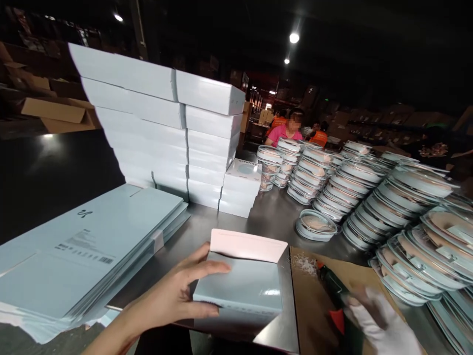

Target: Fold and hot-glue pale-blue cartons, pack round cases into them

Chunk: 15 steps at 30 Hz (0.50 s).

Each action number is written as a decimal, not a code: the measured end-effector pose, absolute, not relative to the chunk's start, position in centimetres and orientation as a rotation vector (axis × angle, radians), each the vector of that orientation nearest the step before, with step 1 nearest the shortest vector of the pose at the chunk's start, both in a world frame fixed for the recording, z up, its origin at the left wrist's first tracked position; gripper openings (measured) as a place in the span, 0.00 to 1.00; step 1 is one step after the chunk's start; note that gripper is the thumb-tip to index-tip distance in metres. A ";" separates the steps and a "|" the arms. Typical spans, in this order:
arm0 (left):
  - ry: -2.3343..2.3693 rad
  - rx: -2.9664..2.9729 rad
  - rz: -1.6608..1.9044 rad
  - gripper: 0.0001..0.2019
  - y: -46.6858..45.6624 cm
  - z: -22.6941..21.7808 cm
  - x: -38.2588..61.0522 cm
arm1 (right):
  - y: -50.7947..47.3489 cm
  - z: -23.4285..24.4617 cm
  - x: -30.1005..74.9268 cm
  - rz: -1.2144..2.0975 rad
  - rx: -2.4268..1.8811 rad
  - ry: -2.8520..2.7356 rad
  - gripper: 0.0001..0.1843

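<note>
My left hand (173,296) grips a pale blue carton (240,288) by its left side, with its pink-lined lid flap (247,245) standing open at the far end. The carton rests on the steel table (273,217) near the front edge. My right hand (380,325), in a white glove, is blurred at the lower right. It closes around a dark green tool with a red trigger (334,291) that lies over a brown cardboard sheet (314,305).
Flat blue carton blanks (84,251) lie in a stack on the left. Closed white boxes (166,128) are piled high behind them. Round clear containers (369,192) stand in leaning stacks across the right. People in pink and orange (288,129) are at the back.
</note>
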<state>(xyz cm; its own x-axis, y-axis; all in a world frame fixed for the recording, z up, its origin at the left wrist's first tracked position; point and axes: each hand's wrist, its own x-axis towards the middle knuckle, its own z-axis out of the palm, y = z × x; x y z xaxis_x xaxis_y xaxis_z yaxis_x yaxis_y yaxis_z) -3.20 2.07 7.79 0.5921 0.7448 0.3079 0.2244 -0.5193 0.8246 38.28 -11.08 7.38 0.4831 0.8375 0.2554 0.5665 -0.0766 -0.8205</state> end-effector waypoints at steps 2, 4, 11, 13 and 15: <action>0.771 2.053 0.847 0.25 2.2 7.0 -3.4 | -8.2 8.2 34.0 0.552 -1.326 -1.384 0.50; 0.777 2.060 0.853 0.25 2.2 5.9 -3.4 | -5.9 9.2 29.8 0.766 -1.066 -1.575 0.61; 0.422 1.853 1.378 0.28 1.2 3.7 -1.7 | -6.0 9.1 26.2 0.625 -0.909 -2.037 0.42; 0.407 2.023 1.277 0.22 1.1 4.4 -1.9 | -6.0 8.8 26.1 0.444 -0.866 -2.119 0.35; 0.441 2.179 1.066 0.12 1.1 5.5 -2.4 | -5.5 8.9 25.7 0.282 -0.813 -2.181 0.29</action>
